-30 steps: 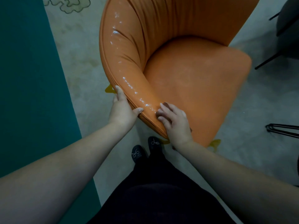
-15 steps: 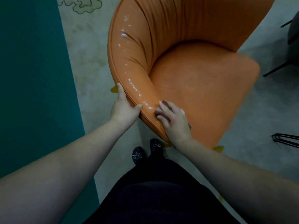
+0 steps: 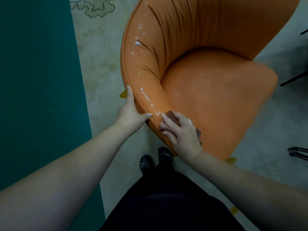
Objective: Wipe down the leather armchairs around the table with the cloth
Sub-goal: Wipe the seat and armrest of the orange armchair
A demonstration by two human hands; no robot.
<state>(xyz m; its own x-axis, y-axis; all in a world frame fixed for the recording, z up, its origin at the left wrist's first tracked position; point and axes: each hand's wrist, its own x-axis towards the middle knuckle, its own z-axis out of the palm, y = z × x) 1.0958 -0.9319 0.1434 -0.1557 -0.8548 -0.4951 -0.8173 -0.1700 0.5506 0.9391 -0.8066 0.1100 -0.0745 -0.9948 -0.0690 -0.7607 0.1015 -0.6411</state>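
Observation:
An orange leather armchair fills the upper middle of the head view, seen from above. Its curved arm rim carries a line of shiny wet spots. My left hand grips the outer edge of that rim, thumb on top. My right hand presses a dark brown cloth flat on the near end of the arm, where it meets the seat. Most of the cloth is hidden under my fingers; a corner shows at the far side of my palm.
A teal rug covers the floor on the left, beside pale patterned carpet. Black metal furniture legs stand at the right edge. My black shoes are just in front of the chair's near corner.
The view has shifted so the chair sits further right in the frame. My right hand has slid slightly along the arm with the cloth. My left hand keeps its grip on the rim.

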